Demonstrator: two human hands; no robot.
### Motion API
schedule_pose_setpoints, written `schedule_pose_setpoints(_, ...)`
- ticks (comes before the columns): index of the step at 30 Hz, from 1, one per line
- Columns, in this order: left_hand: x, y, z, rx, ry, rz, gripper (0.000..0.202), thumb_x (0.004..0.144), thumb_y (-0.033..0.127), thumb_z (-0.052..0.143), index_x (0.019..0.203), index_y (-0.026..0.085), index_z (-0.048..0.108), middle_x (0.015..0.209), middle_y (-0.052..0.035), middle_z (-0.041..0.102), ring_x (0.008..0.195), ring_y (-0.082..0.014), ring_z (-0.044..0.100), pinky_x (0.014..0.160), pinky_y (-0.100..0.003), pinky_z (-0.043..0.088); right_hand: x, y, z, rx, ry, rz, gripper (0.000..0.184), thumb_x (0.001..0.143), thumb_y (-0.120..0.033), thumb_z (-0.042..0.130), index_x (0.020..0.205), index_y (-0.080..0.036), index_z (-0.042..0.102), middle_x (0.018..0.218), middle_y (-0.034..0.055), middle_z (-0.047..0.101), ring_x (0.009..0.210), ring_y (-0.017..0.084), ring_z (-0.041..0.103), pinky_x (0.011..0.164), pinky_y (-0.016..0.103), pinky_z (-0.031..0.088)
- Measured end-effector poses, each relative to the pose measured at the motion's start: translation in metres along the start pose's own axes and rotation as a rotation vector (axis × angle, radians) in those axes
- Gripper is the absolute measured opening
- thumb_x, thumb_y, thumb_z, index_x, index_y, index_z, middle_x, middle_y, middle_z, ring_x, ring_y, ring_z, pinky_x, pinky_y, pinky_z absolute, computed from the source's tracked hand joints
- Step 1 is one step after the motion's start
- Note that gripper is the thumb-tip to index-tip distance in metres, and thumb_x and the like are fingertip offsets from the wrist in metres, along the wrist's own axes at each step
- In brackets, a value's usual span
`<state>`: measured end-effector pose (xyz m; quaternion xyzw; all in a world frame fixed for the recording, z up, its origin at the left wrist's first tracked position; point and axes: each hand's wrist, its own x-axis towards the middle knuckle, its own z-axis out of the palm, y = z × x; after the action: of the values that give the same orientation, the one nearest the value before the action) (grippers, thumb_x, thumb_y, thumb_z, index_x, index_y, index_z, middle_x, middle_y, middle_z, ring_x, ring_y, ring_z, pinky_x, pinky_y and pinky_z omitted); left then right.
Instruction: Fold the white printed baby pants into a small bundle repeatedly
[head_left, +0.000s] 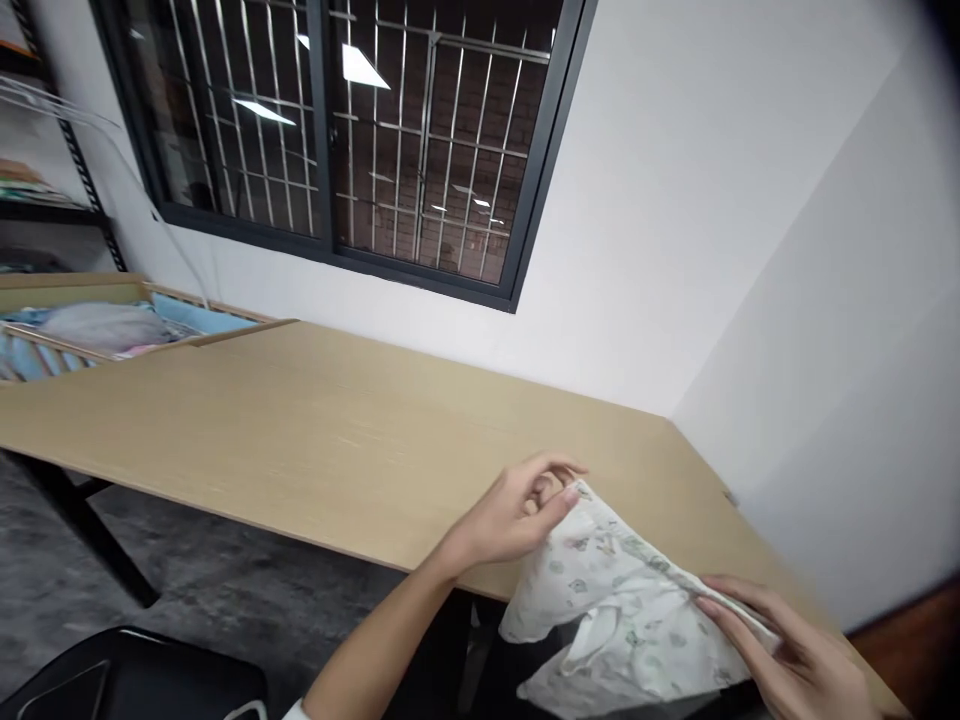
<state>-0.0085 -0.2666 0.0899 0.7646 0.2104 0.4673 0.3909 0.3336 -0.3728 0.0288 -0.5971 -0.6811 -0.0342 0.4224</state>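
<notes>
A small white baby garment (630, 600) with a pale green and grey print hangs over the near edge of the wooden table (360, 430). Its upper edge is stretched in a slanting line between my two hands. At the upper left corner, my left hand (517, 510) pinches the cloth between thumb and fingers. Farther right and lower, my right hand (787, 640) grips the same edge, thumb on one side and fingers on the other. Folds of the garment droop below the tabletop, and a loose opening shows in the middle. Its exact cut is hard to make out.
Past the table's left end stands a wooden crib (172, 345) with blue lining and cloth inside. A black chair (142, 670) sits at the lower left. Behind the table are a white wall (622, 250) and a barred window (420, 150). Shelving (52, 210) is at far left.
</notes>
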Motion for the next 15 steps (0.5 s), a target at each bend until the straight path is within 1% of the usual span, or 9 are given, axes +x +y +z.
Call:
schedule_pose_setpoints(2, -0.005, 0.005, -0.030, -0.013, 0.025, -0.097, 0.034, 0.099, 0.044, 0.059, 0.125, 0.023, 0.058, 0.099, -0.0016, 0.064, 0.055, -0.0057, 0.041, 0.049, -0.020, 0.032, 0.039, -0.015, 0.017, 0.078, -0.129, -0.029, 0.030, 0.089, -0.057, 0.069, 0.103, -0.032, 0.078, 0.103, 0.0025, 0.079, 0.081, 0.023, 0.075, 0.060, 0.024, 0.059)
schedule_pose_setpoints(4, -0.007, 0.007, -0.057, 0.025, 0.032, -0.148, 0.027, 0.099, 0.044, 0.058, 0.115, 0.022, 0.062, 0.094, 0.0002, 0.062, 0.051, -0.0046, 0.031, 0.046, -0.021, 0.026, 0.075, -0.029, 0.035, 0.148, -0.235, -0.024, 0.031, 0.094, -0.056, 0.063, 0.109, -0.032, 0.076, 0.111, 0.0033, 0.078, 0.087, 0.023, 0.074, 0.064, 0.024, 0.059)
schedule_pose_setpoints(6, -0.004, 0.003, -0.080, 0.114, 0.028, -0.173, 0.025, 0.102, 0.043, 0.054, 0.104, 0.021, 0.067, 0.093, -0.0005, 0.062, 0.053, -0.0057, 0.032, 0.049, -0.022, 0.027, 0.106, -0.040, 0.055, 0.210, -0.355, -0.032, 0.035, 0.099, -0.054, 0.057, 0.120, -0.032, 0.073, 0.120, 0.0048, 0.075, 0.093, 0.023, 0.072, 0.071, 0.026, 0.060)
schedule_pose_setpoints(8, 0.005, -0.012, -0.099, 0.227, 0.040, -0.191, 0.028, 0.104, 0.039, 0.048, 0.099, 0.021, 0.070, 0.098, -0.0018, 0.063, 0.057, -0.0070, 0.037, 0.053, -0.023, 0.031, 0.135, -0.044, 0.080, 0.279, -0.465, -0.065, 0.039, 0.103, -0.051, 0.049, 0.130, -0.030, 0.068, 0.128, 0.0067, 0.071, 0.106, 0.025, 0.070, 0.085, 0.030, 0.059)
schedule_pose_setpoints(9, 0.012, -0.025, -0.107, 0.283, 0.052, -0.197, 0.029, 0.104, 0.037, 0.046, 0.099, 0.022, 0.070, 0.100, -0.0021, 0.064, 0.059, -0.0076, 0.040, 0.055, -0.023, 0.033, 0.148, -0.043, 0.094, 0.311, -0.507, -0.087, 0.041, 0.104, -0.048, 0.045, 0.133, -0.029, 0.067, 0.131, 0.0075, 0.070, 0.113, 0.026, 0.067, 0.092, 0.033, 0.057)
schedule_pose_setpoints(11, 0.027, -0.062, -0.121, 0.386, 0.073, -0.206, 0.029, 0.103, 0.033, 0.043, 0.102, 0.023, 0.070, 0.101, -0.0019, 0.064, 0.062, -0.0090, 0.045, 0.058, -0.023, 0.037, 0.172, -0.033, 0.130, 0.355, -0.556, -0.116, 0.041, 0.105, -0.044, 0.043, 0.133, -0.027, 0.068, 0.133, 0.0087, 0.069, 0.120, 0.028, 0.064, 0.101, 0.039, 0.053)
schedule_pose_setpoints(13, 0.042, -0.109, -0.132, 0.487, 0.067, -0.214, 0.029, 0.101, 0.027, 0.041, 0.102, 0.022, 0.070, 0.102, -0.0021, 0.066, 0.066, -0.0106, 0.051, 0.062, -0.024, 0.042, 0.193, -0.015, 0.173, 0.372, -0.567, -0.110, 0.038, 0.101, -0.039, 0.048, 0.128, -0.024, 0.071, 0.131, 0.0094, 0.070, 0.120, 0.029, 0.065, 0.103, 0.042, 0.051)
schedule_pose_setpoints(15, 0.055, -0.159, -0.141, 0.599, 0.052, -0.229, 0.031, 0.096, 0.021, 0.040, 0.104, 0.021, 0.069, 0.104, -0.0034, 0.068, 0.073, -0.0133, 0.057, 0.069, -0.026, 0.046, 0.210, 0.008, 0.221, 0.374, -0.549, -0.079, 0.035, 0.095, -0.032, 0.053, 0.122, -0.022, 0.074, 0.127, 0.0096, 0.073, 0.118, 0.030, 0.067, 0.105, 0.043, 0.050)
